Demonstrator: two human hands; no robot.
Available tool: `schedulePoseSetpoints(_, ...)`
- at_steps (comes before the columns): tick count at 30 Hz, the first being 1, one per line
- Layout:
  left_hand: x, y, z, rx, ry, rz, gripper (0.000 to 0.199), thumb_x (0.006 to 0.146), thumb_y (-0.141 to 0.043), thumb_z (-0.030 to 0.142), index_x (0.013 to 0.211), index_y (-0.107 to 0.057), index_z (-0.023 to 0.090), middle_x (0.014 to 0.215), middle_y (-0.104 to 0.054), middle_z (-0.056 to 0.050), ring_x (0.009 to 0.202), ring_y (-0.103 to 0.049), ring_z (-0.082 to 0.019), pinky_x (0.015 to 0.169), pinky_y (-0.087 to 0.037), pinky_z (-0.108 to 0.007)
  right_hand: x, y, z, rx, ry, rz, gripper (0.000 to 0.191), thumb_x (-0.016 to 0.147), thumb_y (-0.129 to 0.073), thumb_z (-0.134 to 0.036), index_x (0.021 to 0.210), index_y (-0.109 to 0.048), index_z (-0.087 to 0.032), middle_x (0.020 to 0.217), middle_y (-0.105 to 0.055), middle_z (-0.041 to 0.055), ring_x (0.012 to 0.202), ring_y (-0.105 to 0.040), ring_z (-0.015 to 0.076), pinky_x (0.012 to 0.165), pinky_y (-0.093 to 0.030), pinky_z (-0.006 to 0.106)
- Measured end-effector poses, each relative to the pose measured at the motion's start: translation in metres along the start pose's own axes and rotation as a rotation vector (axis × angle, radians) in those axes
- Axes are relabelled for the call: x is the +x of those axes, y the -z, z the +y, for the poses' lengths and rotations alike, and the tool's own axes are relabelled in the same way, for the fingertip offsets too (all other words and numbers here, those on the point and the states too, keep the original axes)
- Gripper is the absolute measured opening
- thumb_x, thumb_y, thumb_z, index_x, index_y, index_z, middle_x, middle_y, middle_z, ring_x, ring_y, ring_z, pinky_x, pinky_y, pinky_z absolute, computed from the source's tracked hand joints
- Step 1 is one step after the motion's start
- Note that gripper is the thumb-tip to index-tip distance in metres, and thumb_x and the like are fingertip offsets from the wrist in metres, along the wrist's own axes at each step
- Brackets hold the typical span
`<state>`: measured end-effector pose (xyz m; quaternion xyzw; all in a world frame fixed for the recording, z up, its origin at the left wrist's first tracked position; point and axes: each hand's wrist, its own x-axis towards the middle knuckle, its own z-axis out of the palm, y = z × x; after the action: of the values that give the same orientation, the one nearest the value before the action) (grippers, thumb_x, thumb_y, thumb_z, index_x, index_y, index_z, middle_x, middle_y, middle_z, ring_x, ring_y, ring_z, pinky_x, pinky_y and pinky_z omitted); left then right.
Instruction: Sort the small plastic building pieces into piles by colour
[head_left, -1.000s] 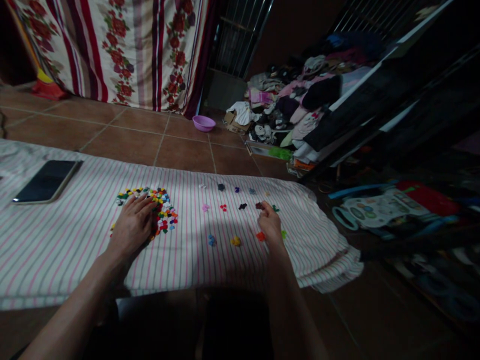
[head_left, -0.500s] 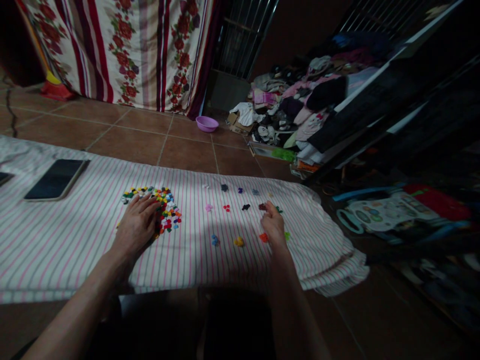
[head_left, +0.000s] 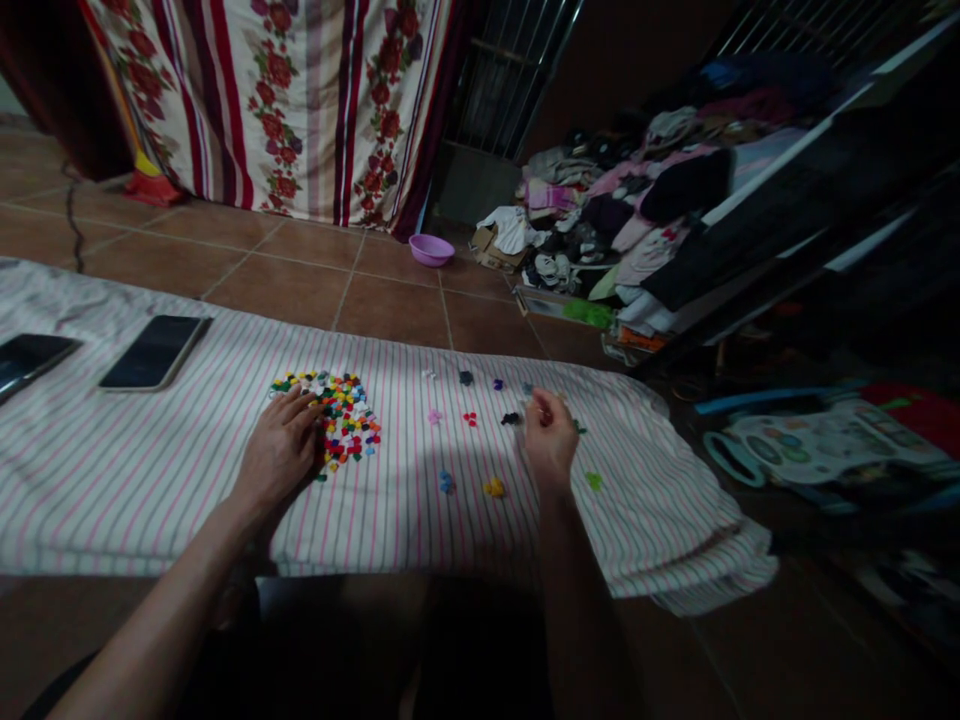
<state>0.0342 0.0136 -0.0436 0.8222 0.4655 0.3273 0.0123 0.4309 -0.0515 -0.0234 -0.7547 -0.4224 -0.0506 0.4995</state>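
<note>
My left hand (head_left: 281,442) rests on the left part of a pile of small multicoloured pieces (head_left: 352,420), its fingers stretched out over them. Over the right end of several small colour groups hovers my right hand (head_left: 551,440), its thumb and fingers pinched together; what they hold, if anything, is too small to make out. Beside it lie a black group (head_left: 511,419), a grey-blue group (head_left: 527,388) and a dark green group (head_left: 578,427). Nearer me are yellow (head_left: 493,488), blue (head_left: 446,482) and lime green (head_left: 594,481) groups. Red pieces (head_left: 470,419) and pink pieces (head_left: 435,417) sit between pile and right hand.
A striped cloth (head_left: 187,480) covers the low table. Two phones lie at the left, one a dark-screened phone (head_left: 155,352). Beyond, on the tiled floor, stand a purple basin (head_left: 431,250) and a heap of clothes (head_left: 600,210). A floral curtain (head_left: 315,110) hangs behind.
The view has turned slightly left. My right hand has drawn its fingers into a pinch over the brown group's place, and its wrist now hides the orange group. My left hand stays at the pile.
</note>
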Motion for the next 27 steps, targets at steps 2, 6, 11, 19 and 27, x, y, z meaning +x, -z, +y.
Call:
schedulePoseSetpoints(2,-0.002,0.001,-0.002,-0.002,0.022,0.007,0.037,0.086,-0.040,0.024,0.111,-0.066,0.020,0.124,-0.064,-0.010,0.131,-0.046,-0.028,0.107,-0.040,-0.057,-0.008,-0.008,-0.025,0.018,0.083,-0.051,0.035,0.081,-0.048,-0.036,0.102,-0.068,-0.017,0.101,-0.068,0.0110,0.092,-0.062,0.0219,0.084,-0.051,0.036)
schedulePoseSetpoints(6,-0.007,0.004,-0.005,0.013,0.045,0.020,0.035,0.087,-0.040,0.026,0.109,-0.066,0.017,0.128,-0.061,-0.012,0.134,-0.043,-0.029,0.108,-0.041,-0.056,-0.031,-0.028,-0.066,0.112,0.222,-0.241,0.026,0.083,-0.050,-0.035,0.092,-0.069,-0.019,0.090,-0.066,0.0074,0.076,-0.061,0.0172,0.072,-0.052,0.030)
schedulePoseSetpoints(11,-0.013,0.010,-0.008,0.018,0.044,0.032,0.035,0.089,-0.037,0.026,0.109,-0.064,0.017,0.128,-0.061,-0.012,0.134,-0.043,-0.028,0.108,-0.042,-0.053,-0.063,-0.054,-0.103,0.194,0.292,-0.458,0.021,0.087,-0.051,-0.031,0.091,-0.069,-0.022,0.086,-0.064,0.0039,0.073,-0.060,0.0145,0.071,-0.051,0.026)
schedulePoseSetpoints(19,-0.019,0.012,-0.011,0.037,0.089,0.018,0.035,0.091,-0.034,0.026,0.111,-0.061,0.017,0.127,-0.060,-0.012,0.134,-0.042,-0.029,0.108,-0.042,-0.054,-0.096,-0.087,-0.127,0.151,0.393,-0.712,0.018,0.090,-0.055,-0.025,0.094,-0.072,-0.023,0.089,-0.062,0.0028,0.082,-0.061,0.0135,0.076,-0.048,0.023)
schedulePoseSetpoints(27,-0.027,0.012,-0.002,0.026,0.069,0.004,0.039,0.092,-0.032,0.029,0.123,-0.054,0.019,0.125,-0.058,-0.012,0.132,-0.042,-0.029,0.110,-0.037,-0.058,-0.105,-0.096,-0.136,-0.063,0.487,-0.794,0.018,0.089,-0.057,-0.022,0.097,-0.072,-0.025,0.091,-0.063,0.0029,0.089,-0.060,0.0156,0.080,-0.046,0.025)
